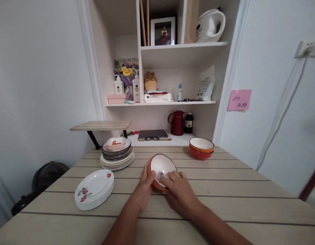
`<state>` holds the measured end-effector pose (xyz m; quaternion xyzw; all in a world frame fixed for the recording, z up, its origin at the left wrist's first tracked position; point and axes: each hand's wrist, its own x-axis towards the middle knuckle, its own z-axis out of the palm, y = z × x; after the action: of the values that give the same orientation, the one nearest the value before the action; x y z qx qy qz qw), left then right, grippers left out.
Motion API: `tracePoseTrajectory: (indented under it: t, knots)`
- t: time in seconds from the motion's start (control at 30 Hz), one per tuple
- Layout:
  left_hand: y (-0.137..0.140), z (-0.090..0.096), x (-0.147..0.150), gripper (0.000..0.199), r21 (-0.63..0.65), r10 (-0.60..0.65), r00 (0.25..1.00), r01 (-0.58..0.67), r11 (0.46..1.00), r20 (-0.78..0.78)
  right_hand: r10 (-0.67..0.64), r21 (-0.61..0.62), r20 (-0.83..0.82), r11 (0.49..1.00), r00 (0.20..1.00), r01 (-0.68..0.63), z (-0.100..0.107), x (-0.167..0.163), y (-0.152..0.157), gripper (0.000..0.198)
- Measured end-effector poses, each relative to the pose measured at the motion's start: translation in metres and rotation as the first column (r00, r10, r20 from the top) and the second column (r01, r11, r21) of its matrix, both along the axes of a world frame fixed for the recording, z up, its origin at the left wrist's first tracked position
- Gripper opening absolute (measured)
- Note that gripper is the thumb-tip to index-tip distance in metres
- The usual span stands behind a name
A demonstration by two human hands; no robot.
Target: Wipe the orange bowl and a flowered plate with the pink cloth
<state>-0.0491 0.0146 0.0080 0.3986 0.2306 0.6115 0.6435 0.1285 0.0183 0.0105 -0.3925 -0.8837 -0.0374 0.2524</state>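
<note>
An orange bowl (163, 163) with a white inside and dark rim is tilted toward me above the middle of the table. My left hand (144, 189) grips its left side, thumb over the rim. Inside the bowl, the fingers of my right hand (180, 190) press a crumpled whitish cloth (160, 177) against the inner wall; whether it is fabric or paper is unclear. To the left lies a stack of white plates (94, 187) with red flowers. An orange bowl (202, 145) sits nested in a red bowl (200, 156) at the right back.
Behind the flowered plates stands a taller stack of plates (117, 161) topped by small pink-edged dishes (115, 143). A small raised shelf (101, 126) overhangs the table's back left. A closed laptop (153, 134), glasses and a red jug (177, 123) occupy the ledge behind.
</note>
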Motion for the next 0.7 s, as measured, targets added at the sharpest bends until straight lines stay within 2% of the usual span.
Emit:
tracePoseTrajectory:
  t: [0.13,0.23,0.33,0.4,0.57,0.7]
  knots:
    - [0.003,-0.005,0.002,0.101,0.006,0.029,0.999,-0.029,1.000,-0.031,-0.024,-0.043,-0.043,0.999,0.999,0.022,-0.001,-0.004,-0.002,0.038]
    - [0.003,-0.005,0.003,0.090,-0.005,0.100,0.992,-0.101,0.995,-0.075,-0.035,-0.052,-0.033,0.998,0.999,0.033,0.000,-0.006,-0.004,0.036]
    - [0.001,-0.001,0.005,0.074,0.006,0.171,0.980,-0.171,0.985,-0.102,-0.025,-0.005,0.011,1.000,1.000,0.025,0.004,-0.004,-0.004,0.030]
    - [0.000,0.002,0.006,0.071,0.025,0.191,0.977,-0.189,0.982,-0.096,-0.001,0.037,0.034,0.999,0.999,-0.001,0.007,-0.001,-0.002,0.028]
    - [-0.003,0.007,0.003,0.079,0.052,0.155,0.984,-0.150,0.987,-0.093,0.062,0.170,0.085,0.983,0.994,-0.076,0.011,0.014,0.008,0.026]
    - [-0.004,0.007,-0.002,0.083,0.065,0.093,0.984,-0.084,0.994,-0.149,0.033,0.231,0.120,0.971,0.992,-0.060,0.012,0.022,0.013,0.029]
